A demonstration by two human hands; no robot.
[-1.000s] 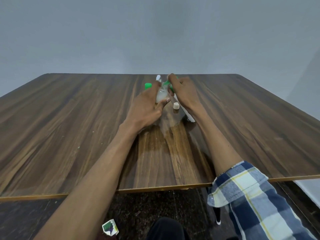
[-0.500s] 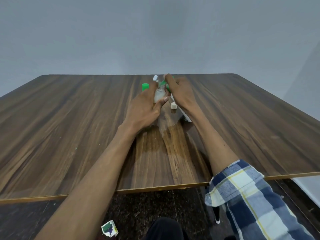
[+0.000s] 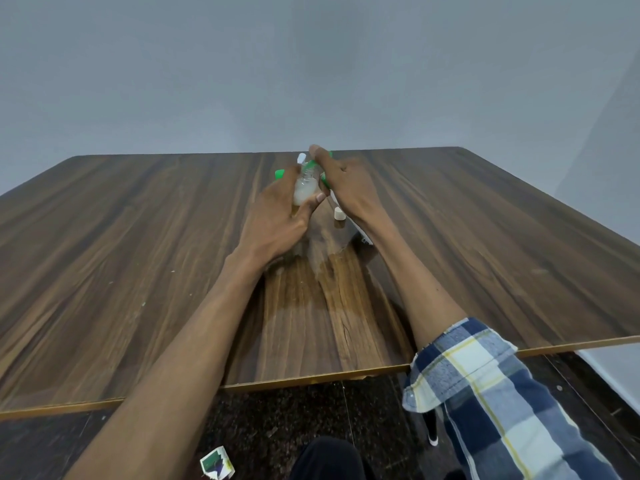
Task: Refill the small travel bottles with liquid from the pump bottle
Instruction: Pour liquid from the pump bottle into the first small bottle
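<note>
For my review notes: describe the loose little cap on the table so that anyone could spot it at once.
Start at the wooden table and go to its far middle, where both hands meet around a small clear bottle. The cap stands on the wood just below the right hand. Unlike the green parts nearby, it is cream-white, and no hand touches it.

Right hand (image 3: 346, 188), gripping pump bottle (image 3: 324, 180): forefinger shifted left, farther from loose cap (image 3: 338, 214), now above small bottle (image 3: 304, 187) mouth.
Left hand (image 3: 273, 226) and small bottle: edged slightly left of cap; neck more exposed.
</note>
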